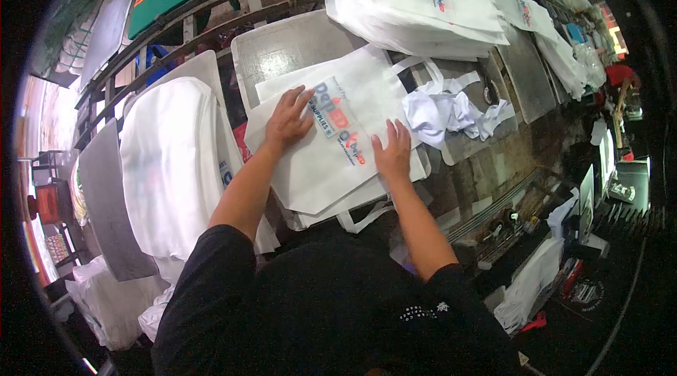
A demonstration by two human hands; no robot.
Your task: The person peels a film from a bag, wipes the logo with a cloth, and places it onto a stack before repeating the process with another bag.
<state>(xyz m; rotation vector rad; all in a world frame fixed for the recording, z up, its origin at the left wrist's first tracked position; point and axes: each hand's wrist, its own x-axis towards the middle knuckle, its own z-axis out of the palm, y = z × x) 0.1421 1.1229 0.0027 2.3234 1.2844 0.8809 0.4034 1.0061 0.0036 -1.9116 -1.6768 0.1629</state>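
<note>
Head view. Left hand point(289, 118) lies flat on the white bag point(317, 171), palm down and fingers spread, at the upper edge of its printed logo point(340, 125). Right hand point(393, 152) is equally flat, just right of the logo. Neither hand closes on anything. I read both as pressing, probably to hold the fabric smooth and square. The bag tops a few others on a grey metal plate point(282, 48). A tangle of white straps point(448, 111) sits just to its right. A pile of printed bags point(416, 2) lies beyond, and a blank stack point(169, 157) to the left.
</note>
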